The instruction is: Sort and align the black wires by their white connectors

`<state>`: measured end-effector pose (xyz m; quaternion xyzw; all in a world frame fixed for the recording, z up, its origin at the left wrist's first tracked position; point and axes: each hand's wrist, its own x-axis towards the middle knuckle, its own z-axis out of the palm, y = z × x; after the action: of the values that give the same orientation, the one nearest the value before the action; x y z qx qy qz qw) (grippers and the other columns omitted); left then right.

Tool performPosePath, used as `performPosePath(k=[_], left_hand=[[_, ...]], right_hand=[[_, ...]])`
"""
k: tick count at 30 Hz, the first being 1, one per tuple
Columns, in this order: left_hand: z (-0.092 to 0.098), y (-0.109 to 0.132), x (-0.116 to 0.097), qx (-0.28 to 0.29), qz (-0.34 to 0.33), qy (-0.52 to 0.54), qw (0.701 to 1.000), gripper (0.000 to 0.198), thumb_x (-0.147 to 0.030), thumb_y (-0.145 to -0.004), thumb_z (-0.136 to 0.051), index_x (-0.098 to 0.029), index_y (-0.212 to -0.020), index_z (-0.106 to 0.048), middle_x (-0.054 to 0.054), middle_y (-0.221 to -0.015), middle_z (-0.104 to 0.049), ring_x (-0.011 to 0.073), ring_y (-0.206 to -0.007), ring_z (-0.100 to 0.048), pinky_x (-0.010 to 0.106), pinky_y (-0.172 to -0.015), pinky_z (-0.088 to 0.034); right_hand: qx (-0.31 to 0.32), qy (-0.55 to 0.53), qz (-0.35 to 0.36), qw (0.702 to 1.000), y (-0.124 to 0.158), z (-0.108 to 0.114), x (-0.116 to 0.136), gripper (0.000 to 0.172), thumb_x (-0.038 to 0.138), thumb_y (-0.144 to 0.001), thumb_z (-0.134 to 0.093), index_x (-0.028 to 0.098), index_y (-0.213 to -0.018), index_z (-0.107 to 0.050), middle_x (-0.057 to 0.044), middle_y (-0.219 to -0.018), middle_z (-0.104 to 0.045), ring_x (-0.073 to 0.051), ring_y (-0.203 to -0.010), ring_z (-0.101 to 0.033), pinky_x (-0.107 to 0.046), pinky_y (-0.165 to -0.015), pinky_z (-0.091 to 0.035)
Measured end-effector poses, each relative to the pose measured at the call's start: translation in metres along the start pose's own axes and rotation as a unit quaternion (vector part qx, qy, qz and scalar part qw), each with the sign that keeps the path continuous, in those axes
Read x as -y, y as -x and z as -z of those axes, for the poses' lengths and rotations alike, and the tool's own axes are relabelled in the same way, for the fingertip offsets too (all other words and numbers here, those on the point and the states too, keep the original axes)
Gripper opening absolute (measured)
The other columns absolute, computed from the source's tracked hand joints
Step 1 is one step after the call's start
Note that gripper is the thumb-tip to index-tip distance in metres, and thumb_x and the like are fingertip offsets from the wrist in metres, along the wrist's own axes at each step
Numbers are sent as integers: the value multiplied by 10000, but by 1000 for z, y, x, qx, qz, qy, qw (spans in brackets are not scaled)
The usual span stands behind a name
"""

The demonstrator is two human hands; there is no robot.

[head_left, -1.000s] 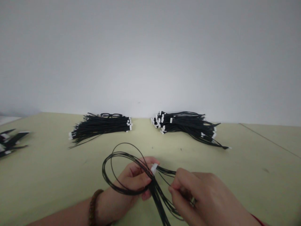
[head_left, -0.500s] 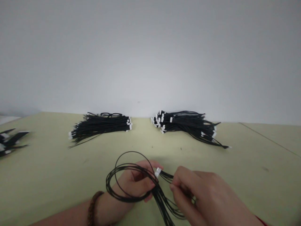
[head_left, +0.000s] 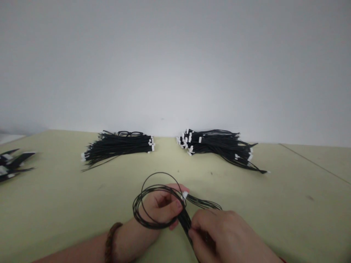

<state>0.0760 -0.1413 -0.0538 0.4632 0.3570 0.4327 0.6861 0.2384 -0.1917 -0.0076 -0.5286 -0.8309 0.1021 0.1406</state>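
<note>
My left hand (head_left: 164,210) is closed around a bundle of thin black wires (head_left: 149,188), which loops back over the wrist side of the hand. A white connector (head_left: 185,194) sits by its fingertips, with several wires running from it to the right. One loose wire arcs above the rest of the coil. My right hand (head_left: 219,233) pinches the strands of the same bundle just below the left thumb. Its fingertips partly cover the wires, and the lower ends run out of view.
At the back left lies a pile of black wire harnesses (head_left: 120,147) with white connectors, eyeglasses (head_left: 130,134) behind it. Another harness pile (head_left: 216,144) lies at the back right. More harnesses (head_left: 13,164) lie at the far left. A wall (head_left: 170,73) rises behind the pale table (head_left: 68,197).
My right hand has let go of the wires by the connector and moved down and left onto the bundle's hanging strands. The left hand and coil have shifted slightly right.
</note>
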Motion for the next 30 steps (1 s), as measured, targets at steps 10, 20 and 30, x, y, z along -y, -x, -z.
performPosePath(k=[10, 20, 30], left_hand=[[1, -4, 3, 27, -17, 20, 999, 478, -446, -556, -830, -145, -899, -690, -28, -532, -531, 57, -376, -413, 183, -372, -264], [2, -6, 7, -18, -8, 39, 999, 357, -381, -641, -799, -179, -918, -697, -36, -585, -499, 46, -421, -403, 165, -390, -262], [-4, 0, -3, 40, -2, 149, 988, 328, -319, -571, -846, -204, -856, -731, -32, -557, -525, 47, -405, -392, 157, -364, -268]], right_hand=[[166, -468, -146, 856, -12, 34, -16, 156, 117, -684, -452, 183, -784, -551, 83, -492, -464, -68, -388, -376, -160, -396, -321], [-228, -505, 43, 831, -1, 81, -43, 114, 342, -852, -633, 276, -788, -701, -1, -885, -612, -158, -885, -563, -240, -812, -453], [85, -467, -131, 870, -1, 45, -4, 154, 241, -851, -503, 199, -707, -467, 8, -605, -632, -113, -502, -569, -197, -477, -382]])
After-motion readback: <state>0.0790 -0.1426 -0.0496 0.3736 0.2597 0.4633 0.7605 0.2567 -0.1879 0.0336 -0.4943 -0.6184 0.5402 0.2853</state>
